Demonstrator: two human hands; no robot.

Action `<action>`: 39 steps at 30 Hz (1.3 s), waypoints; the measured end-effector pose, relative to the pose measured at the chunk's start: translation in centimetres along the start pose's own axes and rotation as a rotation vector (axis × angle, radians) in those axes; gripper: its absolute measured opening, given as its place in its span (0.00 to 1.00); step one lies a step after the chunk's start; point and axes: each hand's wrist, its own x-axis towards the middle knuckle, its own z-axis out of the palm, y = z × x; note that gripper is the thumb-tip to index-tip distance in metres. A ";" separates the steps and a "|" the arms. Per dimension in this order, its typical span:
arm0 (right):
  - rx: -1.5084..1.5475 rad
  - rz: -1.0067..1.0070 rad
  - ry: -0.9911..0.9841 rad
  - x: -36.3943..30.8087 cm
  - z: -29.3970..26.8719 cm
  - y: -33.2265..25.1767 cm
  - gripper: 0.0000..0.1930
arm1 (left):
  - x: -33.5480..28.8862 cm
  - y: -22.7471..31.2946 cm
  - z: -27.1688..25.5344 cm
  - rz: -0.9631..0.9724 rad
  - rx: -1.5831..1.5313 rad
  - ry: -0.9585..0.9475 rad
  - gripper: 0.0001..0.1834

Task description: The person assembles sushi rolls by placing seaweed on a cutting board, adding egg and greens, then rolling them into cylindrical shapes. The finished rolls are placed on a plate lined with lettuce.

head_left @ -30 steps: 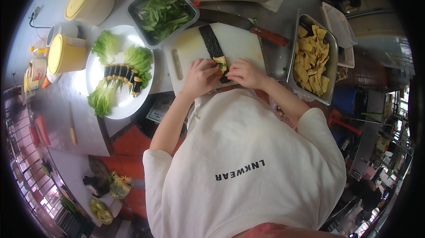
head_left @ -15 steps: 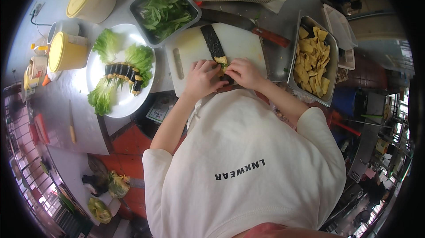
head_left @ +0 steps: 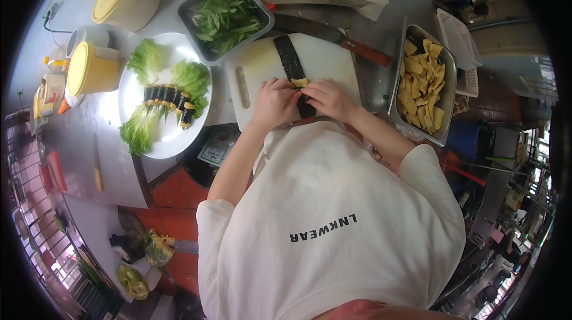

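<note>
Dark, narrow seaweed strip lies on the white plastic cutting board, running from near its far edge toward its near edge; there the bare left hand and bare right hand both pinch the small, yellow piece on the strip.

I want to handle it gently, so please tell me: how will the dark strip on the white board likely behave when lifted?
The dark strip is probably light and floppy, as it looks thin and lies flat. It may tear, being narrow. Its near end, with yellow food between left hand and right hand, would likely hang heavier.
</note>
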 end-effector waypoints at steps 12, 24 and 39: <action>0.055 0.174 -0.004 1.0 0.4 -0.1 0.08 | 0.9 0.7 -1.4 0.072 0.013 -0.067 0.09; 0.115 0.065 0.081 0.9 0.4 0.8 0.13 | 1.3 -0.9 0.2 -0.182 -0.255 -0.059 0.10; 0.068 0.200 -0.048 2.6 0.5 1.1 0.09 | 0.9 -0.1 0.4 -0.010 -0.093 0.067 0.10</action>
